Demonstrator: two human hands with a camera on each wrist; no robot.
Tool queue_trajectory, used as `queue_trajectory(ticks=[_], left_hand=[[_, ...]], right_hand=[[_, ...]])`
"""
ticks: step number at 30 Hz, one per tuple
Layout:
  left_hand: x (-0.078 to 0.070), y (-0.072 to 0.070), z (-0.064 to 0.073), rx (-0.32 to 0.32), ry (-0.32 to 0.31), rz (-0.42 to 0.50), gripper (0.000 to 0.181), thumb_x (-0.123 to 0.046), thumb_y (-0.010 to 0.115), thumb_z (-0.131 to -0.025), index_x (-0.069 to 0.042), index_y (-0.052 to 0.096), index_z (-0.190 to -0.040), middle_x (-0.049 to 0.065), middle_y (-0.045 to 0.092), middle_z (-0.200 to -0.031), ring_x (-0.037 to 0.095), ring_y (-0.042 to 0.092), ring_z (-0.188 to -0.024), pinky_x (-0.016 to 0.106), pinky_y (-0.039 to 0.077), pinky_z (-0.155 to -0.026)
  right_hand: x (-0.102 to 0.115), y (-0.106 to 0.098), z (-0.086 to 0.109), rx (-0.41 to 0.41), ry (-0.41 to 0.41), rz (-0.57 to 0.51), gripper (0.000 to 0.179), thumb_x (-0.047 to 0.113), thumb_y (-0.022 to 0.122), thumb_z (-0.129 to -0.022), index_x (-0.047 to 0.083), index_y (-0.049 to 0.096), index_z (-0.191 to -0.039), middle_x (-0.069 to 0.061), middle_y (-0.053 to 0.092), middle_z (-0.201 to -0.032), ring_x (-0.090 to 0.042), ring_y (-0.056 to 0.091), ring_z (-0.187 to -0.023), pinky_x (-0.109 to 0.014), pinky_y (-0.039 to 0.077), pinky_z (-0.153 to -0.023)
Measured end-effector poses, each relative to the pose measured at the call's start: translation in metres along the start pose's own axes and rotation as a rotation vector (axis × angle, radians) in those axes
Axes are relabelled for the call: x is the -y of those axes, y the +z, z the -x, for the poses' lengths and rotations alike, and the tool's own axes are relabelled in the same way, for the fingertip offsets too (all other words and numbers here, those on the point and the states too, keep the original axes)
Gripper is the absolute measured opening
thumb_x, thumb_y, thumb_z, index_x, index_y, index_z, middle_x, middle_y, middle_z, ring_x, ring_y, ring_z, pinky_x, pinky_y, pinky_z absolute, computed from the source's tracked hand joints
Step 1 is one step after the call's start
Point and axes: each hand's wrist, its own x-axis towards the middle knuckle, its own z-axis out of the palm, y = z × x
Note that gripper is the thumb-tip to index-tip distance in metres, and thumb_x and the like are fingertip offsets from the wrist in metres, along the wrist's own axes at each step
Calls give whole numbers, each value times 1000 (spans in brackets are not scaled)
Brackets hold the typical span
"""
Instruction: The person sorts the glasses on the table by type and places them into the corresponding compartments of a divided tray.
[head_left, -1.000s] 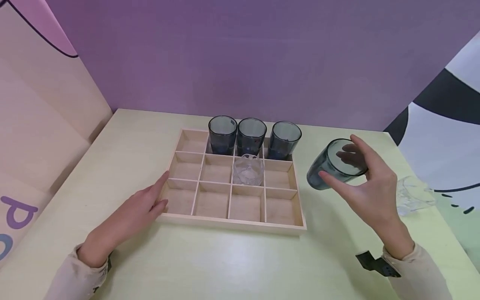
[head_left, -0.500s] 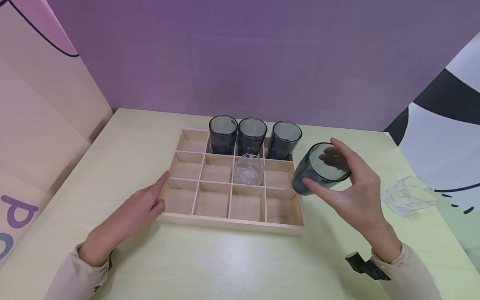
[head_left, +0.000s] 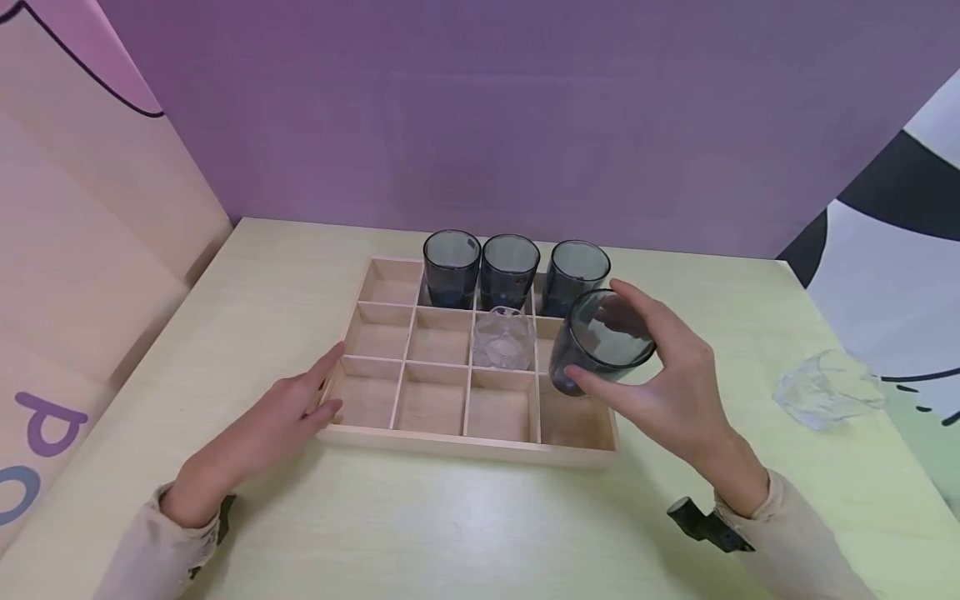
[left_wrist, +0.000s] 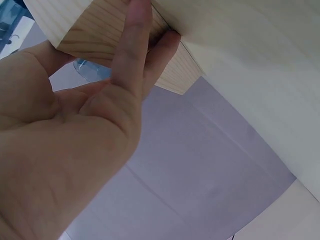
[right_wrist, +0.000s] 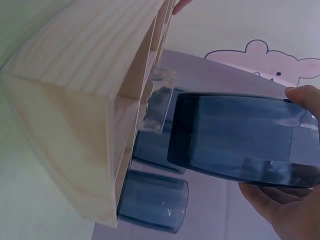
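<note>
My right hand (head_left: pixel 667 392) holds a smoky blue-grey drinking glass (head_left: pixel 600 342) between thumb and fingers, near its rim. The glass is tilted above the right column of a divided wooden box (head_left: pixel 465 447). In the right wrist view, the base of the held glass (right_wrist: pixel 235 137) is clear of the box's open top. My left hand (head_left: pixel 262 425) rests its straight fingers against the box's left side; the left wrist view shows these fingers along the outer wooden wall (left_wrist: pixel 97 35). A clear faceted glass cup (head_left: pixel 504 340) sits in the middle row, third compartment from the left.
Three matching smoky glasses stand in the back row: left (head_left: pixel 452 271), middle (head_left: pixel 510 273) and right (head_left: pixel 576 273). Another clear faceted cup (head_left: pixel 825 387) is on the table (head_left: pixel 465 525) at the right. A purple panel (head_left: pixel 525 125) rises behind the table.
My right hand has carried the smoky glass leftward, from beside the box to over its right column. My left hand has stayed at the box's left side.
</note>
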Motion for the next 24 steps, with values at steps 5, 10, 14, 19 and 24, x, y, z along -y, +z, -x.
queue_trajectory(ticks=[5, 10, 14, 19, 24], left_hand=[[0, 0, 0, -8, 11, -14, 72, -13, 55, -103, -1, 12, -159, -9, 51, -67, 3, 42, -58, 31, 42, -73], [-1, 0, 1, -8, -2, -16, 72, -15, 55, -103, -1, 12, -159, -7, 47, -65, 3, 39, -56, 29, 42, -70], [-2, 0, 1, -8, -13, -20, 72, -14, 55, -103, -1, 12, -159, -6, 46, -65, 3, 37, -56, 28, 42, -69], [-4, 0, 1, -11, -18, -25, 72, -14, 55, -103, -1, 12, -159, -6, 45, -65, 4, 38, -56, 29, 42, -70], [-6, 0, 2, -13, -16, -34, 71, -14, 54, -103, -2, 12, -159, -7, 46, -66, 4, 42, -60, 33, 42, -75]], right_hand=[[2, 13, -5, 41, -9, -37, 93, 10, 95, -57, 5, 55, -141, -5, 69, -114, -17, 63, -105, -19, 46, -91], [5, 24, -10, 77, 16, -63, 95, 12, 96, -59, 11, 53, -143, -4, 67, -118, -18, 62, -108, -22, 48, -91], [10, 33, -14, 93, 16, -99, 95, 13, 96, -60, 12, 52, -144, -6, 67, -118, -19, 62, -110, -24, 48, -92], [18, 45, -18, 104, 0, -136, 93, 13, 96, -60, 9, 53, -143, -6, 66, -119, -20, 62, -109, -27, 51, -89], [26, 57, -18, 133, -13, -131, 94, 17, 95, -62, 11, 51, -144, -4, 64, -123, -18, 60, -112, -33, 51, -89]])
